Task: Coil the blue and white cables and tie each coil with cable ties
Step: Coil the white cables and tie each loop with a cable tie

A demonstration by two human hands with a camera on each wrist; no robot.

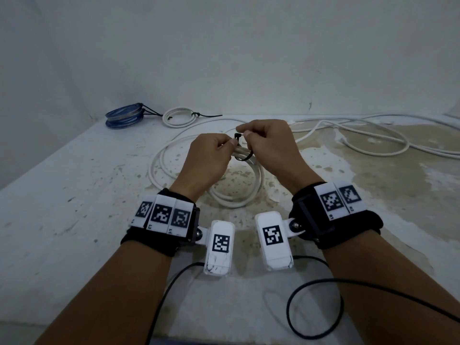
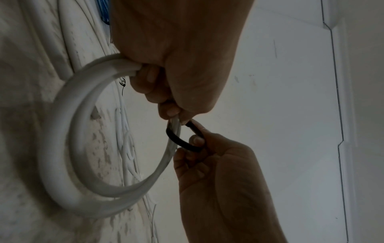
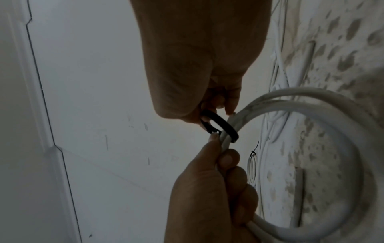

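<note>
A white cable coil (image 1: 236,192) hangs between my hands above the stained table; it also shows as a white cable coil (image 2: 68,148) in the left wrist view and a white cable coil (image 3: 343,125) in the right wrist view. My left hand (image 1: 230,143) grips its top strands, thumb tip at the head of a black cable tie (image 1: 245,156) looped loosely round them. My right hand (image 1: 245,134) pinches the tie's other end. The black tie (image 2: 182,141) forms an open loop. A blue coil (image 1: 124,117) and a small white coil (image 1: 179,117), both tied, lie at the back left.
Loose white cables (image 1: 373,135) sprawl across the table's back right, one strand running toward my hands. A wall (image 1: 224,58) rises right behind the table. Black camera leads (image 1: 311,307) curl by the near edge. The table's left part (image 1: 74,195) is bare and speckled.
</note>
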